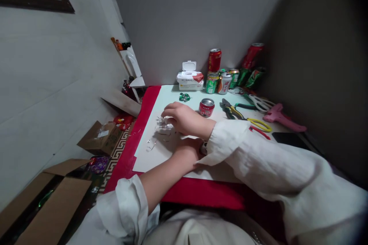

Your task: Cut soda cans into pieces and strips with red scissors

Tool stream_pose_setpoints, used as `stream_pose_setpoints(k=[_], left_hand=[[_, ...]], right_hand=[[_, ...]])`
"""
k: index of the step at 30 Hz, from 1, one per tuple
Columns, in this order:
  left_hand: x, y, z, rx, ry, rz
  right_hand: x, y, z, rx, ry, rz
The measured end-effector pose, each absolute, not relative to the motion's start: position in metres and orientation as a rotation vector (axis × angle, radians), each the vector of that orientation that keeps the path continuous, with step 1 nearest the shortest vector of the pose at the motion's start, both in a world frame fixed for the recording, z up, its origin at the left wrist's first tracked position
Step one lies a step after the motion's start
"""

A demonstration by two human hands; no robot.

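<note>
My right hand (184, 116) reaches left across the white sheet, crossing above my left arm. Its fingers are curled down around a small bunch of thin silver metal strips (165, 125). My left hand (189, 148) rests low on the sheet, under the right wrist; the right sleeve hides its fingers. A small dark, round object (203, 147) shows beside it, too little visible to name. Behind the right hand stands a cut-down red can (207, 107) with its open side up. A heap of green can tabs or scraps (184, 97) lies farther back.
Wire bits (149, 146) lie at left on the white sheet (143, 162), over a red cloth (198, 195). At right are pliers (234, 110), scissors (260, 124) and a pink glue gun (280, 116). Several drink cans (224, 84) and a wipes pack (189, 81) line the back.
</note>
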State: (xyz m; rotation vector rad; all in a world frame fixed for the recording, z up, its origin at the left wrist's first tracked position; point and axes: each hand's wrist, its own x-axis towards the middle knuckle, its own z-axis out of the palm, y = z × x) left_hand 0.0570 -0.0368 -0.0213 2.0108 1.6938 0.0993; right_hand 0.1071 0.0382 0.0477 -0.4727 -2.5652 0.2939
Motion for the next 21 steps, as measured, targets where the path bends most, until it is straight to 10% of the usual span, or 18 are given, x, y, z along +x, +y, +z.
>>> stream_pose_setpoints(k=[12,21], left_hand=[[0.042,-0.035,-0.042,1.822,1.576,0.669],[0.051,-0.042,-0.029,1.821,1.69,0.642]], right_hand=[[0.245,0.016,0.017,-0.705,-2.625,0.727],[0.238,0.005,-0.029,-0.745,-2.5,0.455]])
